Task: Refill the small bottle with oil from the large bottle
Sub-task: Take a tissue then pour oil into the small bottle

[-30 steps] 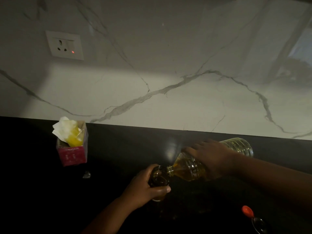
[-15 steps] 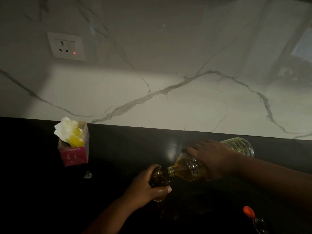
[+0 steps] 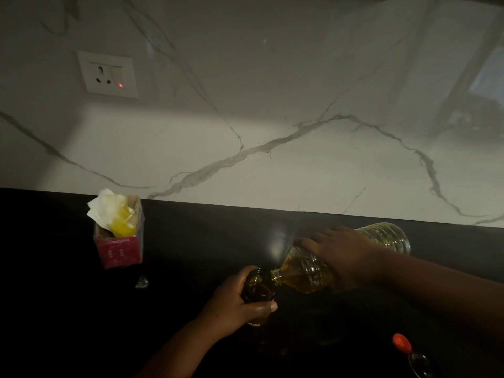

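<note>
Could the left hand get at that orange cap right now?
Probably not: the left hand grips the small bottle under the large bottle, and the orange cap lies off to the right, beyond the right arm.

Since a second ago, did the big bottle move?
No. The large bottle stays tilted just below the counter's back edge, mouth at the small bottle.
</note>
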